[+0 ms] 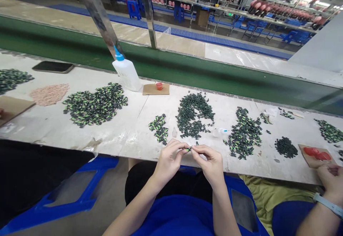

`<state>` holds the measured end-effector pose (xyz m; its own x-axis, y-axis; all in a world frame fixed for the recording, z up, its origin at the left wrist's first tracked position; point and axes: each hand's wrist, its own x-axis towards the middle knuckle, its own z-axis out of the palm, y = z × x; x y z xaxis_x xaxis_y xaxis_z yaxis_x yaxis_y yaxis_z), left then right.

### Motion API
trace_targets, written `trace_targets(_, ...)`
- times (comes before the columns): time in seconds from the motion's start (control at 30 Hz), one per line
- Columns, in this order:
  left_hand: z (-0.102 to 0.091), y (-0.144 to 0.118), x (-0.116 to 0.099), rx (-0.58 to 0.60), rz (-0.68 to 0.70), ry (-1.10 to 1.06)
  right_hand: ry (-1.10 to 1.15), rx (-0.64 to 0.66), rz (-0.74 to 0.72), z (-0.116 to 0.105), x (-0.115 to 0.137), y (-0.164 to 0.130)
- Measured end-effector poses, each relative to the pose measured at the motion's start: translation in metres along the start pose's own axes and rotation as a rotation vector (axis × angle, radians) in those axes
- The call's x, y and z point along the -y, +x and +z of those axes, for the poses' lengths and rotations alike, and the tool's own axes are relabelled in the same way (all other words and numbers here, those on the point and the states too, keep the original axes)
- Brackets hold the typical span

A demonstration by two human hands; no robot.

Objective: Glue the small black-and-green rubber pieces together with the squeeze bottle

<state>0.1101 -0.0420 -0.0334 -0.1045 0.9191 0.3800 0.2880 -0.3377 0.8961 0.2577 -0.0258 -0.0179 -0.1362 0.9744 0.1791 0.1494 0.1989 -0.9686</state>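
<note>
My left hand [169,159] and my right hand [211,161] meet above the table's near edge. Their thumbs and index fingers pinch a small dark piece with a bright green patch [189,149]; its exact kind is too small to make out. Just beyond my fingers lies a heap of small dark green, elongated pieces [187,109]. A smaller cluster of black-and-green pieces [158,123] is left of it. On the right are a small clear bottle with a blue tip [220,132] and another pile of black-and-green pieces [245,132].
A white squeeze bottle [127,73] with a blue nozzle stands behind a large black-and-green pile [95,105]. Cardboard [150,89] bears a small red cup [159,86]. Pinkish pieces [49,94] and a dark phone-like slab [53,66] lie left. A co-worker's hand [329,177] is at right.
</note>
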Motion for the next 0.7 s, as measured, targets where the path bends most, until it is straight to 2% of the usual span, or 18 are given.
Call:
trace_targets(0.13,-0.001,0.001,0.001,0.064,0.021,0.04,0.062,-0.008,0.067,-0.002,-0.003,0.001)
trace_targets(0.3,-0.001,0.0,0.001,0.085,0.069,0.113,0.096,-0.045,0.162,0.001,-0.011,-0.002)
trace_targets(0.53,0.002,-0.003,0.006,0.071,0.15,0.124,0.075,0.0,0.147,-0.002,-0.022,0.001)
trace_targets(0.6,0.004,-0.003,0.008,0.079,0.128,0.107,0.071,0.011,0.142,-0.004,-0.025,0.002)
trace_targets(0.7,0.011,-0.005,0.009,0.106,0.019,0.029,0.05,0.047,0.123,-0.009,-0.025,0.002)
